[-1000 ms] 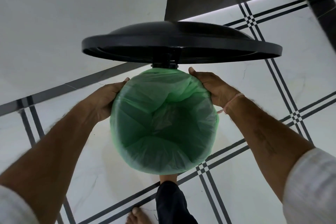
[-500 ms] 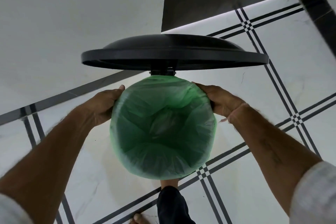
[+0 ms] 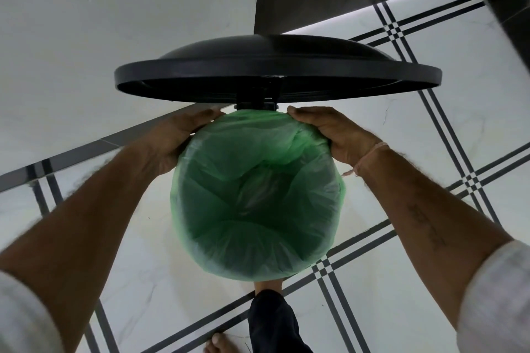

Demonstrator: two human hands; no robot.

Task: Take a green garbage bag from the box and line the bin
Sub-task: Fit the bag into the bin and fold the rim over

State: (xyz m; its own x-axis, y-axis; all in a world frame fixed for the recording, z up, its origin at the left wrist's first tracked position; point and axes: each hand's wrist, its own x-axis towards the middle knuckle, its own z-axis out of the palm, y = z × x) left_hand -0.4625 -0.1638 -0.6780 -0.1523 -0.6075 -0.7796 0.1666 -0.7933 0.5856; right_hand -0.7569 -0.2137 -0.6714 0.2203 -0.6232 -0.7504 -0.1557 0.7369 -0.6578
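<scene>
A: Where is the green garbage bag (image 3: 258, 195) seen?

B: It is seen in the middle of the view, set down inside the bin (image 3: 334, 149), with its edge folded out over the round rim. The rim is almost wholly covered by green plastic; only a dark sliver is glimpsed under the right hand. The inside of the bag is crumpled and darker toward the bottom.

A: How is the left hand (image 3: 175, 140) placed?

B: It is pressed against the far left of the rim, with the fingers curled round the folded plastic. The bag is gripped there against the bin.

A: And the right hand (image 3: 329, 135)?

B: It is laid on the far right of the rim, the fingers closed over a bunched fold of the bag. A thin pale thread (image 3: 370, 157) is worn at that wrist, and white sleeves are seen at both forearms.

A: What is found beyond the hands?

B: The black lid (image 3: 275, 71) is held up on its hinge, just past the far edge of the bag, seen nearly edge-on. A white wall is seen behind it on the left.

A: What is seen on the near side?

B: A bare foot (image 3: 268, 285) is planted just beside the near edge of the bin, below a dark trouser leg. The floor (image 3: 415, 129) is tiled in white with dark crossing lines.
</scene>
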